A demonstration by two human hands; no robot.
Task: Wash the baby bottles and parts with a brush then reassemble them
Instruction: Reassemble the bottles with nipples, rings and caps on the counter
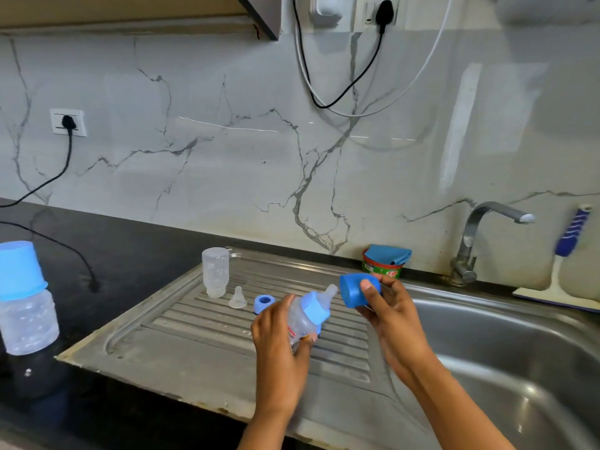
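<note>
My left hand (279, 345) grips a clear baby bottle (303, 319) with a blue collar and a teat, tilted up to the right over the draining board. My right hand (386, 306) holds a blue cap (354, 289) just right of the teat, apart from it. On the draining board (181, 345) stand an upside-down clear bottle (215, 271), a loose clear teat (238, 298) and a blue ring (263, 302). A capped, assembled bottle (24, 300) stands on the black counter at the far left.
The steel sink basin (519, 358) lies to the right, with a tap (477, 235) behind it. A dish-soap tub with a blue cloth (384, 263) sits by the wall. A blue-handled brush (569, 241) leans at the far right. Black cables trail over the counter at left.
</note>
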